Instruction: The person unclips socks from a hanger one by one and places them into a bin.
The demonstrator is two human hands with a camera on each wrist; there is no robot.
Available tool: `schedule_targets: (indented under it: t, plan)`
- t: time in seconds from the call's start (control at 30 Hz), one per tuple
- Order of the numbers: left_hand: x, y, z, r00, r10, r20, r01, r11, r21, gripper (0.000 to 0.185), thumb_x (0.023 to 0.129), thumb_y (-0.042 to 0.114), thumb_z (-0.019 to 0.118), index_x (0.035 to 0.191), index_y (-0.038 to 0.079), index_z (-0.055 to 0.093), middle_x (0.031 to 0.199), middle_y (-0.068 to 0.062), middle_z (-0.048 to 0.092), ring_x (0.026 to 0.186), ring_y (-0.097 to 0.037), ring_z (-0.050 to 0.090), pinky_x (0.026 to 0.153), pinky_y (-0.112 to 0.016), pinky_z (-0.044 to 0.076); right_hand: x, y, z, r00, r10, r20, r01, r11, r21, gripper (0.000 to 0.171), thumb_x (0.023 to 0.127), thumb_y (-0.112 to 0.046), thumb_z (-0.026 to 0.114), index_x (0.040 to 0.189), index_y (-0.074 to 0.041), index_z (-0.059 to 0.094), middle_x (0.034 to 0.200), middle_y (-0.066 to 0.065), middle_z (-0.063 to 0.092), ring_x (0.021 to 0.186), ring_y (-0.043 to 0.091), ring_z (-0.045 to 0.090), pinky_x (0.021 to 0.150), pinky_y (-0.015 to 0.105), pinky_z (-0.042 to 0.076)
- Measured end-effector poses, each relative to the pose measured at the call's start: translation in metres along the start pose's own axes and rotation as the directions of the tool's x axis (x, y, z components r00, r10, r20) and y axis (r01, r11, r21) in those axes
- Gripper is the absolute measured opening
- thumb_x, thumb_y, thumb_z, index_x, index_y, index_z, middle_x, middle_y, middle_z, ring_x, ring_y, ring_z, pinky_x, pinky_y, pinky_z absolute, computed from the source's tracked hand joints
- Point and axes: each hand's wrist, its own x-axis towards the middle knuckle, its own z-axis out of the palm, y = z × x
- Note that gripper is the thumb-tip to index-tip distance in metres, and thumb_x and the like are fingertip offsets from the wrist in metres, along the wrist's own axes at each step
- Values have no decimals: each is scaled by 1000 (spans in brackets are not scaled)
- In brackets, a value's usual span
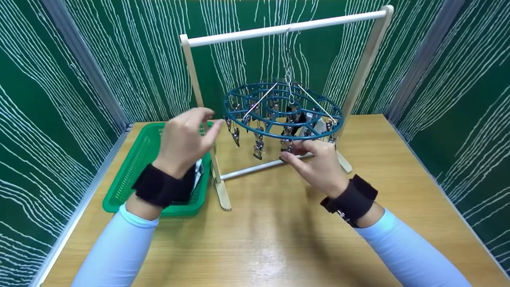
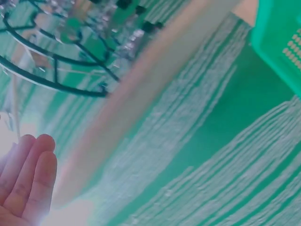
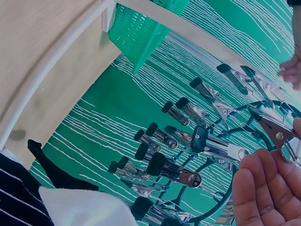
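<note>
A round blue-green clip hanger [image 1: 255, 124] hangs by a chain, with metal clips dangling below it. My right hand [image 1: 320, 163] pinches one of its front clips [image 1: 286, 145] between thumb and fingers. In the right wrist view, the fingers [image 3: 263, 188] lie against a clip [image 3: 275, 132] at the right edge. A white cloth piece [image 3: 87, 207] and a black one [image 3: 59, 172] hang from the hanger's far right part. My left hand [image 1: 185, 133] is in the air left of the hanger, holding nothing, its fingers loosely bent and thumb apart.
A wooden stand with a white top bar [image 1: 247, 35] carries the hanger; its left foot [image 1: 223, 195] is beside the basket. The green basket [image 1: 135, 159] at left holds dark and pale cloth, partly hidden by my left wrist. Green, white-streaked walls [image 1: 470, 79] enclose the table [image 1: 255, 247].
</note>
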Motion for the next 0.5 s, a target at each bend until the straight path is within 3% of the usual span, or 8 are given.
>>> schedule_targets:
  t: [0.2,0.5]
  plan:
    - [4,26,12,984,175,32,-177,982,68,29,101,23,79,112,-3,76,109,-19,82,99,-33,81,90,-42,68,1,-1,1,1000,-7,15,7,1000,5,14,91,-7,88,99,3,81,94,13,84,81,27,78,76,35,66]
    - [10,55,34,924,370,95,-379,918,117,32,103,27,77,118,-2,78,115,-16,82,112,-30,79,102,-39,64,1,-2,3,999,-1,34,1,1000,4,17,92,-9,87,100,5,80,96,15,83,84,28,79,78,45,68]
